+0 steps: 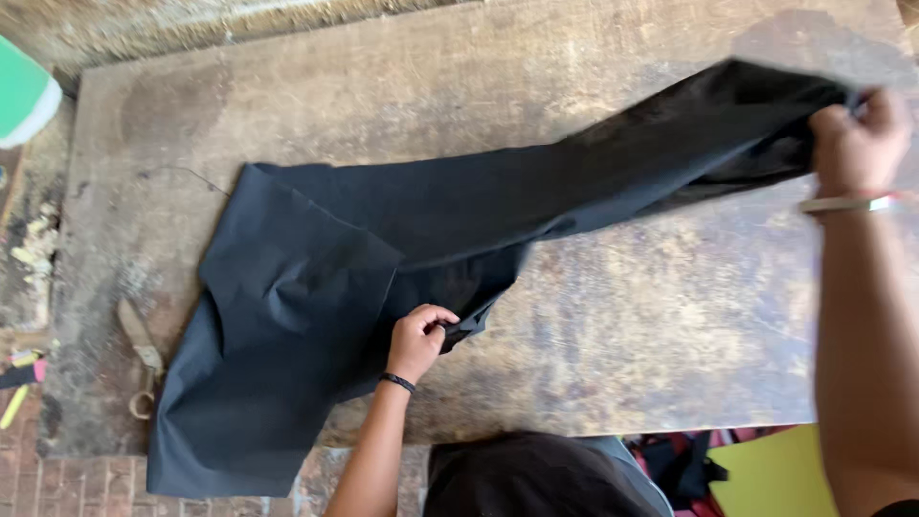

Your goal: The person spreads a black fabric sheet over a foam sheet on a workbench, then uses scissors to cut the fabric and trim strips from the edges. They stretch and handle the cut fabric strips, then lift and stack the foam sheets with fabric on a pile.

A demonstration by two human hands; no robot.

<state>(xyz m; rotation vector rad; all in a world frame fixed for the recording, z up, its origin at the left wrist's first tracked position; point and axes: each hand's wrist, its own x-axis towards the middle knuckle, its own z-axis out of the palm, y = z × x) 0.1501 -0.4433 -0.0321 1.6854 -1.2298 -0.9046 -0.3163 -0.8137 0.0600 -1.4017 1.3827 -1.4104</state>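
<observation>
Black cloth (383, 249) is the item we handle at this moment, and it lies spread across a worn wooden table (651, 316). Nearest to us, at the bottom edge of the view, we see the dark front of our own clothing (536, 479) and, to its right, a yellow sheet (780, 474) beside some red and black items that are too hidden to identify. Our left hand (419, 340), which carries a dark band (396, 383) at the wrist, is clenched on the near edge of the cloth and pinches a bunched fold there, close to the table's near edge. The left part of the cloth lies flat in a folded layer and its lower corner hangs over the table's near edge. Just beside that part, to the left, a pair of scissors (139, 359) rests on the table, apart from the cloth. Further out and to the right, our right hand (857, 139), with a light bracelet (847, 203) at the wrist, is closed around the far end of the cloth and holds it raised off the table, so the cloth runs taut between both hands. At the far left edge, a green and white object (24, 96) is partly in view.
</observation>
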